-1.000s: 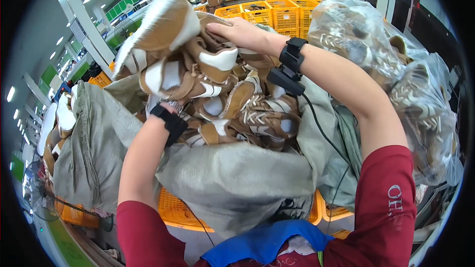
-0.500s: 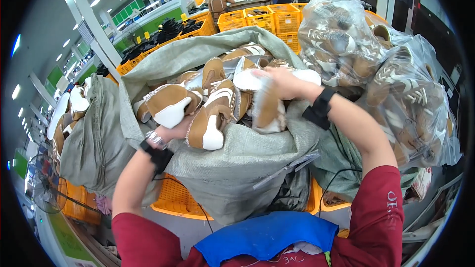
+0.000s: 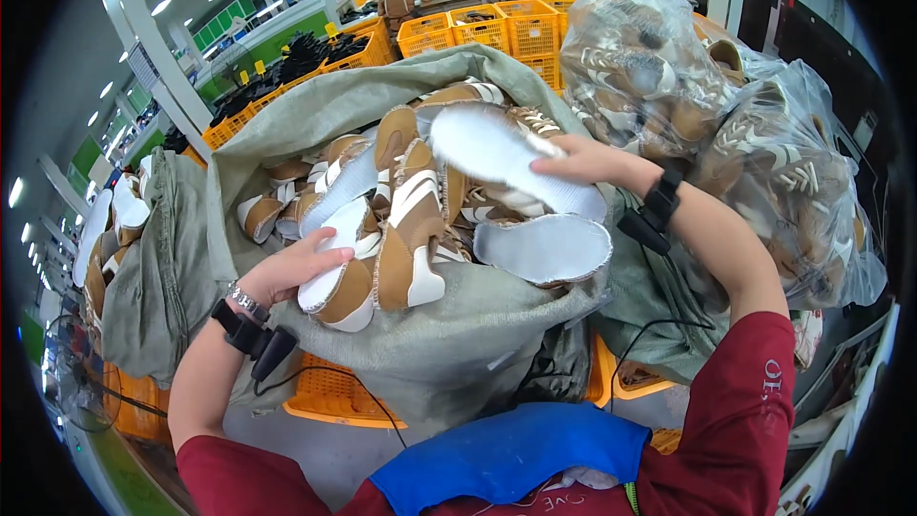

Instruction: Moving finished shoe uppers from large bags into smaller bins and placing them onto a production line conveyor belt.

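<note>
A grey-green woven sack stands before me, filled with brown and white shoe uppers without outsoles. My left hand grips the side of one shoe upper, its white underside partly turned up, at the sack's near left. Over the right of the pile, my right hand holds another shoe upper, its white underside facing up and its front smeared by motion. Below that hand, a third upper lies underside up on the sack's edge. A brown upper with white stripes rests between my hands.
Clear plastic bags of similar uppers are piled at the right. Another grey sack stands at the left. Yellow crates line the back, some holding black pieces. Several people sit or stand at far tables. Cables hang from my wrist bands.
The upper at my left hand has turned underside up, and that hand has moved left and slightly down. My right hand has swung its upper underside up; another upper now lies below it.
</note>
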The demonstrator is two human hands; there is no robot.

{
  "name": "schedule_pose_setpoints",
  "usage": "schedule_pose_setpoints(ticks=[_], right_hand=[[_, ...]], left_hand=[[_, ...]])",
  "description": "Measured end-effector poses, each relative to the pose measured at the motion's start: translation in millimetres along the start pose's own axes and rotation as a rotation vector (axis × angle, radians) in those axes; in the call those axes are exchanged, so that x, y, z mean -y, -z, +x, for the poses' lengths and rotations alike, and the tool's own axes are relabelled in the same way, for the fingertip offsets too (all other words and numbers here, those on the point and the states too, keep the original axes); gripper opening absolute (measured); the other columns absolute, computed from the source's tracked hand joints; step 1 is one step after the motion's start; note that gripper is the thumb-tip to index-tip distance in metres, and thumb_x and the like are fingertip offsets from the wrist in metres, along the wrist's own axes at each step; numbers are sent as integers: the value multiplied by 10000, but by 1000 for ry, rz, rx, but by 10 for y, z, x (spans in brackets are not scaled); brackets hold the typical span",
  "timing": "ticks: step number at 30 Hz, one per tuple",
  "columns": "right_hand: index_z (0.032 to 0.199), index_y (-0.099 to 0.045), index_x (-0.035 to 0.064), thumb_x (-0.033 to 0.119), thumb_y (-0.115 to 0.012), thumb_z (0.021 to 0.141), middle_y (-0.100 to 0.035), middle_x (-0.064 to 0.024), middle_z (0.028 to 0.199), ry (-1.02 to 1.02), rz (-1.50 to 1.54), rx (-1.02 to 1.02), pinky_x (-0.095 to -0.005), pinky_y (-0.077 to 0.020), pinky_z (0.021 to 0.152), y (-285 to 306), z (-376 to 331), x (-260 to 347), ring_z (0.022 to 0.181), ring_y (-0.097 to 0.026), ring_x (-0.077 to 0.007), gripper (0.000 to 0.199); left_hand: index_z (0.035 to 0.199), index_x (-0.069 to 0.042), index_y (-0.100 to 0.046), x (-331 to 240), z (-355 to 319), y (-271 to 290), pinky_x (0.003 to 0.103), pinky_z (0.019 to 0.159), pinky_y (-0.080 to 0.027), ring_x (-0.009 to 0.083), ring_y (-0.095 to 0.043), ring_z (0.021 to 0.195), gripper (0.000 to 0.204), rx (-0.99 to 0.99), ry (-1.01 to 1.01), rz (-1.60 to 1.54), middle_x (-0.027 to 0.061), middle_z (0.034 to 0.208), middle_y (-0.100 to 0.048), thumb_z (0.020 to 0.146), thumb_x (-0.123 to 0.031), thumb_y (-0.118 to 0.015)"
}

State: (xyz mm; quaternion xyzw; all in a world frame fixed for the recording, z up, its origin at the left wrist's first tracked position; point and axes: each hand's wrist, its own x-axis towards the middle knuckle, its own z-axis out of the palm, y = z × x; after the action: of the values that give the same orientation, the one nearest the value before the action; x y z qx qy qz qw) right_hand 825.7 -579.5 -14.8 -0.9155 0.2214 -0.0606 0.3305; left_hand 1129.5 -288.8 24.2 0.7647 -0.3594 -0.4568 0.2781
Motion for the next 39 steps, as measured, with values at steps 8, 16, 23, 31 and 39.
schedule_pose_setpoints(ticks=[8,16,23,31,39], right_hand=[[1070,-589,19,442,-560,841,-624,-58,985,-131,750,-243,-241,-484,655,431,207,-30,791,-609,-119,481],[1261,-443,-30,635,-498,766,-502,-225,1221,-374,-75,28,-345,-391,920,238,847,-199,1090,-519,-294,831],[1245,-377,-116,660,-616,653,-462,-262,1234,-448,-183,-210,-352,-406,910,98,868,-366,1125,-492,-310,1004],[935,-617,-68,224,-697,721,-623,-122,898,-357,389,-296,-283,-430,684,226,755,-151,833,-555,-179,370],[1005,-599,-44,433,-627,779,-613,-133,857,-220,55,-274,-295,-439,693,365,857,182,804,-565,-186,528]], left_hand=[[1369,-10,-214,-565,-456,363,301,906,-433,211,-520,1085,899,-227,-744,-275,160,1261,-455,656,-115,-751],[1204,63,-477,-27,938,682,318,900,-413,221,-567,1001,675,-430,-364,569,154,1114,-583,744,-393,-668],[1162,51,-509,-43,1058,731,287,883,-420,179,-559,988,609,-89,-240,294,134,1104,-581,743,-357,-677],[1146,58,-495,34,951,763,323,845,-473,202,-595,941,473,55,-391,-578,138,1083,-587,791,-216,-646],[1281,23,-361,263,1181,468,323,966,-380,208,-485,1118,597,133,-392,-481,115,1251,-475,811,-225,-631]])
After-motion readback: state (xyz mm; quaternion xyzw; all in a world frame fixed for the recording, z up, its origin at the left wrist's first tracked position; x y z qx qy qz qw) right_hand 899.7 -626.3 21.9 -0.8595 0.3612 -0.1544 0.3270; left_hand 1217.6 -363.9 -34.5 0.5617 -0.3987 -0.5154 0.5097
